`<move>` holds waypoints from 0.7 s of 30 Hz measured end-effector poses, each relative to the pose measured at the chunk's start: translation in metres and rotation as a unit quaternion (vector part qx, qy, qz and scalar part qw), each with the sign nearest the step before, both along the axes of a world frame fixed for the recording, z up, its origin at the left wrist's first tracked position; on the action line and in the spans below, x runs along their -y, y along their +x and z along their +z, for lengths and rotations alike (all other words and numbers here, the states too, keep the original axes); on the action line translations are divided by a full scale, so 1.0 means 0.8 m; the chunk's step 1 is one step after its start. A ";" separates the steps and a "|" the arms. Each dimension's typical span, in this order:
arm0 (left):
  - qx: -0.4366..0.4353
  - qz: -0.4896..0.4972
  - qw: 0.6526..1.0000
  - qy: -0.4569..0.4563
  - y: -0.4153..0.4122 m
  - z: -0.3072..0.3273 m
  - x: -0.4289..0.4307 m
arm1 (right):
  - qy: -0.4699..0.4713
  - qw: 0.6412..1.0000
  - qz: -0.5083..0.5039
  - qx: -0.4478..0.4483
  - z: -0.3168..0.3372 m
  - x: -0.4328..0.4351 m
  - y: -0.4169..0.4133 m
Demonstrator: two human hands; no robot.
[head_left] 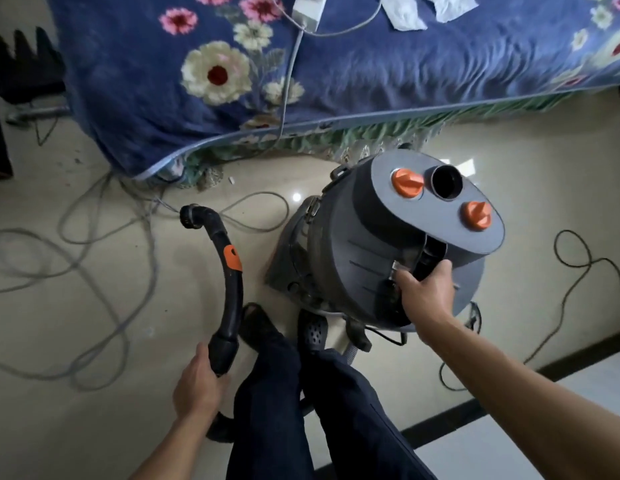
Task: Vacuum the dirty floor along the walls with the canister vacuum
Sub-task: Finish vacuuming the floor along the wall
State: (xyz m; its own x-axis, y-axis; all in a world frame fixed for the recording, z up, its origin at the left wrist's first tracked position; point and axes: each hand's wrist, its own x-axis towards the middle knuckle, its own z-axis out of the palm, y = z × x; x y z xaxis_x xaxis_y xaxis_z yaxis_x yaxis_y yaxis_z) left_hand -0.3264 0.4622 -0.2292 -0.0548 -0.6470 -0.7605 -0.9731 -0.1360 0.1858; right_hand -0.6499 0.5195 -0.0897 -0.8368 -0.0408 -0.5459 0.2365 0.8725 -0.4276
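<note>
Two hands at work, right hand [426, 296] fingers [441, 271] curled round the tilted canister vacuum's [367, 244] top handle, near the bed [370, 74] edge, left hand [197, 379] gripping the black hose handle [230, 292] above the floor [94, 341], loose cables [104, 237] at left.

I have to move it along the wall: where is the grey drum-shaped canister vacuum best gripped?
By the black recessed handle on top of the grey canister vacuum, from above on the near side, where the right hand grips it; the drum is wide and smooth.

1 wide-angle head view, steeply down and forward, close over the canister vacuum [367, 258], bed [388, 81] ahead.
</note>
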 end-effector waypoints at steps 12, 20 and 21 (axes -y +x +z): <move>0.025 0.131 0.991 -0.018 0.110 0.020 -0.086 | -0.033 0.988 0.152 0.020 -0.002 0.048 0.119; 0.046 0.239 0.970 0.014 0.188 0.032 -0.145 | 0.068 0.961 0.269 0.016 0.010 0.067 0.142; 0.046 0.248 0.967 0.020 0.199 0.035 -0.147 | 0.093 0.954 0.285 0.003 0.015 0.066 0.147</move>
State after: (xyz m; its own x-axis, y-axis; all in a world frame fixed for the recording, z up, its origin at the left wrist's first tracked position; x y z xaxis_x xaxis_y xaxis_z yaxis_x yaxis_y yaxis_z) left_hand -0.1672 0.5799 -0.2014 0.3242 -0.5460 -0.7725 -0.7984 -0.5959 0.0862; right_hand -0.5320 0.4669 -0.0778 -0.7044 -0.3895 -0.5934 -0.2967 0.9210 -0.2524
